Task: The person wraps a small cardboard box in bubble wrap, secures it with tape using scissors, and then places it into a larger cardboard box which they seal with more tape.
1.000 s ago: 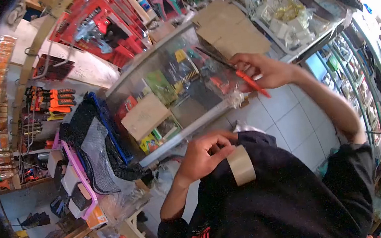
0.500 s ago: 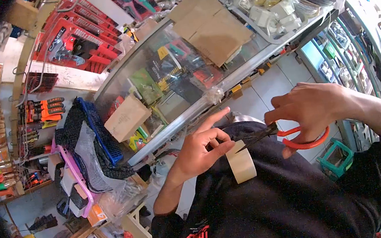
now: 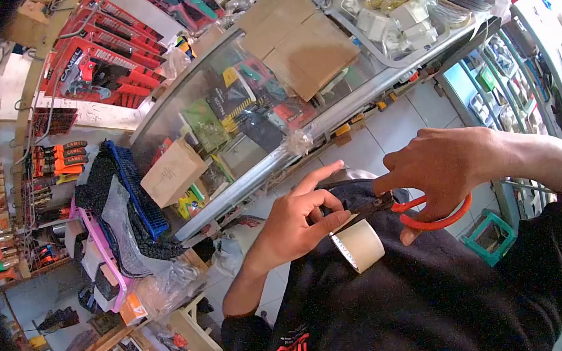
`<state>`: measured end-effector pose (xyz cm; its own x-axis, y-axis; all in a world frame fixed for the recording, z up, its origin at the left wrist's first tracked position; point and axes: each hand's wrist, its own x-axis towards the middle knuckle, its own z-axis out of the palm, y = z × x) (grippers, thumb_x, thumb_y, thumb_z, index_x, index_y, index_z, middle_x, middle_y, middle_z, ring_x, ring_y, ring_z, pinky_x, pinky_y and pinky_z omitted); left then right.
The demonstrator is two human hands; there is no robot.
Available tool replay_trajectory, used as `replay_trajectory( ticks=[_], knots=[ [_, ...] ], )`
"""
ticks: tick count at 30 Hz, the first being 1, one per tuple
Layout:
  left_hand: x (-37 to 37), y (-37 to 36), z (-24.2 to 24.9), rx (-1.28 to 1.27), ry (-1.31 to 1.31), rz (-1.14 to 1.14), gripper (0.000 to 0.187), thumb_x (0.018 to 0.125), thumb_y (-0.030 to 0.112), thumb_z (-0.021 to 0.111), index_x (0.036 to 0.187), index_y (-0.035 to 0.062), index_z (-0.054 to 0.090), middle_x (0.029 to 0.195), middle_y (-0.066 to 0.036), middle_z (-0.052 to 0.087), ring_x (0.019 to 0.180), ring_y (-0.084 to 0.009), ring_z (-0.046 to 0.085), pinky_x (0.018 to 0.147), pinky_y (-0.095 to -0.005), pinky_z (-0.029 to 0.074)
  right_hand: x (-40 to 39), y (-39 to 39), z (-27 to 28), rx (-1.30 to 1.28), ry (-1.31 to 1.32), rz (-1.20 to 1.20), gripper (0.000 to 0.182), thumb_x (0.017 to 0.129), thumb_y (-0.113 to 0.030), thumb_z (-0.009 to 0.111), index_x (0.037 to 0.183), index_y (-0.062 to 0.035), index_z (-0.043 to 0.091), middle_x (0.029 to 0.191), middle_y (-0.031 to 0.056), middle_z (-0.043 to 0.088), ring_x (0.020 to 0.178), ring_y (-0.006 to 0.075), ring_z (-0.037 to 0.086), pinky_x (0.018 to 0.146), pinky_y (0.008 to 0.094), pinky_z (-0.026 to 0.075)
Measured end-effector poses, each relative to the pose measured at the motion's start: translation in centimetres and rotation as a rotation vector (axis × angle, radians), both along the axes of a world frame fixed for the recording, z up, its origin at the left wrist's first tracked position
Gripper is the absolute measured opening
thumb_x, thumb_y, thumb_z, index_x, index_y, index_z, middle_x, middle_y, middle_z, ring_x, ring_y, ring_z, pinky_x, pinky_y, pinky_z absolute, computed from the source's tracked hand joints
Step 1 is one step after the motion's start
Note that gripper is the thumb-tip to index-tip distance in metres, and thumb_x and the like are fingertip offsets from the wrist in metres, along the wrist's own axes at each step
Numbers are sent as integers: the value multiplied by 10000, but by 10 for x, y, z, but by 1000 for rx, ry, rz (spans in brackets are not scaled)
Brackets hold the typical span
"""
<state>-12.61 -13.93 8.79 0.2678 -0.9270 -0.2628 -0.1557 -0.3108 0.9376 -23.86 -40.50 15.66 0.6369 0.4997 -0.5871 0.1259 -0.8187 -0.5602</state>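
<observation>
My right hand (image 3: 433,175) is closed on a pair of scissors, its fingers through the orange handle loops (image 3: 438,216). The dark scissor blades (image 3: 368,208) point left, right by my left thumb. My left hand (image 3: 307,221) pinches a small cream edge between thumb and fingers, with the index finger stretched out. Just below the blades hangs a curled cream strip (image 3: 362,246), showing a pale inner face with small marks along its left side. Behind it is the black shirt (image 3: 404,286).
A glass display counter (image 3: 250,151) runs diagonally ahead, with flattened cardboard (image 3: 301,48) and a small brown box (image 3: 173,172) on top. A blue basket (image 3: 137,188) and pink tray (image 3: 100,258) stand left. A green frame-like container (image 3: 492,238) sits on the floor at right.
The scissors and my right hand have moved left and slightly down, bringing the blades closer to my left thumb. The cream strip has turned and tilted, exposing its inner side.
</observation>
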Motion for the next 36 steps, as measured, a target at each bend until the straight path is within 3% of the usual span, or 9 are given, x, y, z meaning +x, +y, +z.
replay_trajectory(
  ticks=[14,23,29,36],
  knots=[
    [-1,0,-5,5,-12,14,225,963,218,759,928,2,706,1548,-141,511,732,-78,627,692,-272,523,22,-4,-11,75,80,90,746,814,-744,726,1217,-125,620,994,165,662,930,398,695,797,505,544],
    [1,4,-5,-44,-28,28,193,964,188,751,930,4,702,1516,-155,515,808,-87,647,730,-279,533,24,1,-11,35,-25,104,760,809,-760,715,1229,-133,622,992,188,695,963,426,706,807,513,570],
    [0,0,0,-13,11,20,196,966,189,745,931,3,696,1499,-149,522,845,-105,660,744,-289,544,21,-1,-8,10,-38,117,751,809,-751,725,1227,-137,620,1027,146,667,953,375,709,787,491,563],
    [1,-3,-2,14,-13,-10,258,982,256,726,933,5,694,1501,-148,516,1043,-158,654,807,-310,548,13,-6,-18,54,-92,95,719,817,-711,740,1208,-120,620,1014,161,680,955,389,706,802,506,559]
  ],
)
